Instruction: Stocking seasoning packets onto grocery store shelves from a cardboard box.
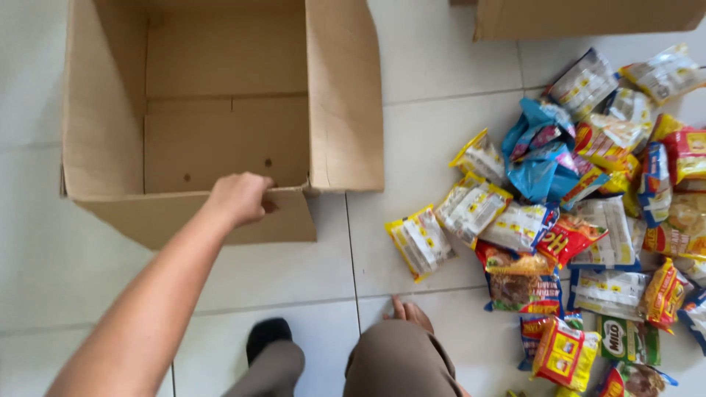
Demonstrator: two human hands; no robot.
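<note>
The left hand (239, 197) is curled over the near flap of an open cardboard box (103, 110), its fingers closed on the flap's upper edge near the right end, with the bare forearm running back to the lower left. The box stands on pale floor tiles (412, 88) at the far left, its inside bare brown card, its right flap standing up and leaning outward. Near the bottom edge, a trousered knee (401, 360) and a dark-socked foot (266, 334) rest on the tiles; just beyond the knee some fingers touch the floor, and whose hand they belong to, or how it is held, cannot be told. To the right, well apart from the box, lies a loose heap of snack packets (588, 220), yellow, white, blue and red. A second cardboard box (588, 18) shows at the far right edge.
</note>
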